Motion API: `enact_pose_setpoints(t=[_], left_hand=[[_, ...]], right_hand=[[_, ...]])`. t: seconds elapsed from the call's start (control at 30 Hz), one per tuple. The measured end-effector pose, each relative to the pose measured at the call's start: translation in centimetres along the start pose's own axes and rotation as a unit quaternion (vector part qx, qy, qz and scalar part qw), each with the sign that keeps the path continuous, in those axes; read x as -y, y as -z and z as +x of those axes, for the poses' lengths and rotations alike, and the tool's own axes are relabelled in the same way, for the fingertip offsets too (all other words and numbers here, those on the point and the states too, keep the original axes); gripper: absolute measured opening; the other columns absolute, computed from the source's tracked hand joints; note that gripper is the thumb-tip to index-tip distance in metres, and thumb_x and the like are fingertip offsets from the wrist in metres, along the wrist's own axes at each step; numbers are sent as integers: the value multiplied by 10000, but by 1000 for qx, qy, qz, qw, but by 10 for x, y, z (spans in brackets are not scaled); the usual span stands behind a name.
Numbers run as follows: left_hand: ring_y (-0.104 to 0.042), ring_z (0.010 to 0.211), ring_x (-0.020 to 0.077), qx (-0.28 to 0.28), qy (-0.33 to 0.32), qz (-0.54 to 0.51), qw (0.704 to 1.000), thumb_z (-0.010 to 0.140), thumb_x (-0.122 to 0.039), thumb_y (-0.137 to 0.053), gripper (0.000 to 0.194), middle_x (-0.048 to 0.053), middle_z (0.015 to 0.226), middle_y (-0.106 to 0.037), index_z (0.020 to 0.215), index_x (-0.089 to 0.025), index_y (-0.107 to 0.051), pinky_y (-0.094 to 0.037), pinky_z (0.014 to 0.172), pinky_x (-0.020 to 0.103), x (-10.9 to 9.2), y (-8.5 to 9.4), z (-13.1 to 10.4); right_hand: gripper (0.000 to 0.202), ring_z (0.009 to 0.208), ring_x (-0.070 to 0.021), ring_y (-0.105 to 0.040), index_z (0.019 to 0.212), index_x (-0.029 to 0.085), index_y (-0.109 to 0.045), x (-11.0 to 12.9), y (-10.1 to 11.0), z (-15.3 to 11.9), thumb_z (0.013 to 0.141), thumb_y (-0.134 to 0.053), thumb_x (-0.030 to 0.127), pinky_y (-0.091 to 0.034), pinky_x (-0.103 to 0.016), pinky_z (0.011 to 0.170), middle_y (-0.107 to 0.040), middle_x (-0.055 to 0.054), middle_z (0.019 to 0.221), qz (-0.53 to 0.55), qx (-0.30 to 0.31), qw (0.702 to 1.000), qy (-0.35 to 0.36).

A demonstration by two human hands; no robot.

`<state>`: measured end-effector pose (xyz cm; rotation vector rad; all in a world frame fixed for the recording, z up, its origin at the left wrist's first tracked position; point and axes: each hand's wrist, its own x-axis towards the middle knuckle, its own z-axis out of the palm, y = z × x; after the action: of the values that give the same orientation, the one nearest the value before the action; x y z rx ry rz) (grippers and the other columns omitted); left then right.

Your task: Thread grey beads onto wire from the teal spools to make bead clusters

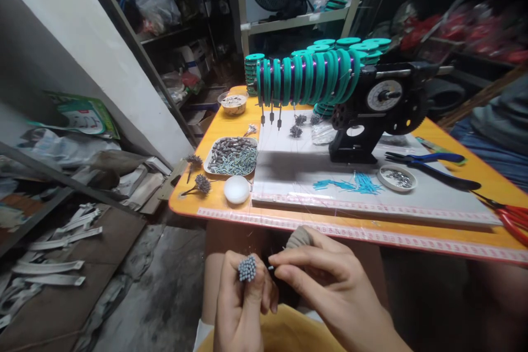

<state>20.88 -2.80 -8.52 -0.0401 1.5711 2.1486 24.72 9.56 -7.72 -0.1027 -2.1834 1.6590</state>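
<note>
In front of the table's near edge, my left hand (239, 297) is closed round a bundle of thin grey rods (247, 268), their round ends pointing up between thumb and fingers. Just to the right, my right hand (330, 272) pinches a small dark piece (270, 267) between thumb and forefinger; its exact kind is too small to tell. A ribbed grey finger cover (299, 236) sits on one right-hand finger. Above the hands stands a black winding machine (358, 137) carrying a row of teal spools (309, 77), with small dark weights (271, 116) hanging on fine lines.
On the orange table (187, 198) are a tray of small metal parts (231, 157), a white cup (236, 190), blue sticks (365, 182), a dish of metal bits (397, 178), and black-and-blue pliers (429, 168). Red-handled pliers (511, 223) lie at the right edge. A person (495, 126) sits at right.
</note>
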Motion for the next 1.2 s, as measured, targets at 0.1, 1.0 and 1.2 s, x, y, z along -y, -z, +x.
enact_pose_setpoints(t=[0.1,1.0,1.2], left_hand=[[-388,557,-64,-2,-1,19,1000,896,-369,-522,349,-56,586,-333,789,-115,-308,-365,575,60,-3,-4,-3],[-437,618,-19,165,54,185,967,836,-549,-536,478,-17,668,-409,1039,-121,-482,-400,604,110,-14,45,25],[-442,677,-20,198,84,159,964,735,-535,-667,509,16,713,-446,708,-77,-448,-373,661,110,-20,38,19]], right_hand=[[272,743,140,-500,917,128,-769,-1,1,1,934,-539,273,-419,122,706,-517,-37,781,-9,-9,1000,27],[190,843,111,-401,884,93,-714,7,8,-1,863,-529,55,-356,60,760,-455,-53,831,-184,-62,964,184],[265,883,91,-384,884,116,-726,5,7,-6,913,-463,110,-355,49,783,-447,-73,874,-152,1,976,156]])
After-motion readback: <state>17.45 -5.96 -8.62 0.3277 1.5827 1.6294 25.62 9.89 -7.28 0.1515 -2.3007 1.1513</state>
